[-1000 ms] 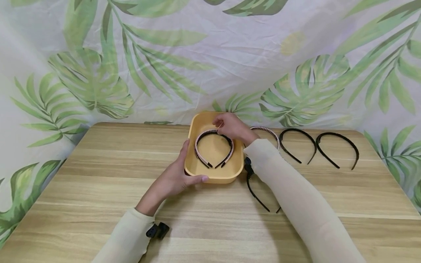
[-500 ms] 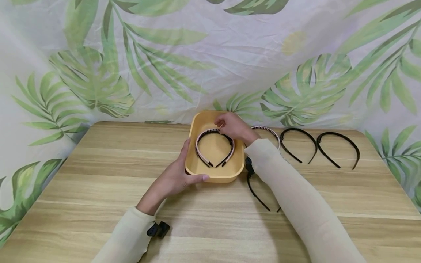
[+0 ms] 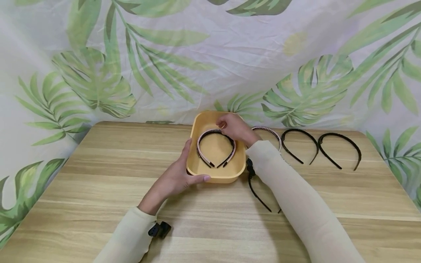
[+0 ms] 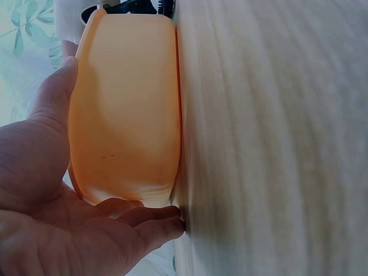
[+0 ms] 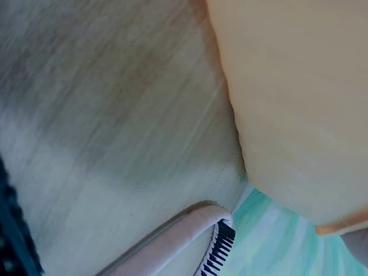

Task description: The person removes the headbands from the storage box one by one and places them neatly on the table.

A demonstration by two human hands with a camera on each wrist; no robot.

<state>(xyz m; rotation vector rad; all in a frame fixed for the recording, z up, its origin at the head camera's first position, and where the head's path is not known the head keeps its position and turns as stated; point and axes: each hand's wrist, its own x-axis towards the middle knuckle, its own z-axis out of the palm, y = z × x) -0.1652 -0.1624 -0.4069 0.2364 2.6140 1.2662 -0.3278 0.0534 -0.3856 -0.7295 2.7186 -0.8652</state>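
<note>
In the head view a yellow plastic box [image 3: 215, 175] sits near the table's back edge, holding a pink headband [image 3: 204, 157] and a black headband [image 3: 229, 137], one inside the other. My left hand [image 3: 174, 175] grips the box's near left corner, thumb along its front and fingers up its left side; the left wrist view shows this hand [image 4: 63, 230] against the box wall [image 4: 126, 103]. Over the far right rim bends my right hand [image 3: 234, 128], fingers curled down at the top of the headbands. I cannot tell whether it pinches one.
Right of the box along the back lie a pink toothed headband [image 3: 265, 128], a black headband [image 3: 299, 130] and another black headband [image 3: 358, 149]. A black headband with a dark ornament [image 3: 260, 196] lies nearer, partly under the right sleeve [image 3: 296, 197]. A leaf-print cloth [image 3: 184, 65] hangs behind.
</note>
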